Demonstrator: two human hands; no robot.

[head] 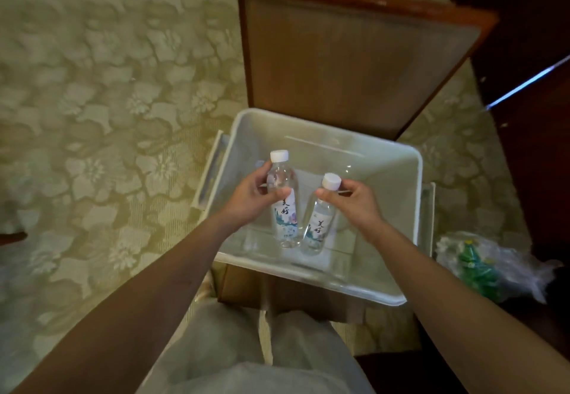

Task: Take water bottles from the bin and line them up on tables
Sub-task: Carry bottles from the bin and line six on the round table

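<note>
Left hand (249, 197) holds one bottle (285, 215), right hand (352, 200) another (317, 231), seemingly above bin (385, 184).

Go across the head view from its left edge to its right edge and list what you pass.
From the left: carpet → left hand → left bottle → right bottle → right hand → plastic bag. The bin spans the middle, so it has no single place.

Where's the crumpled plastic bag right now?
In the head view, the crumpled clear plastic bag lies on the floor at right, beside the white plastic bin.
</note>
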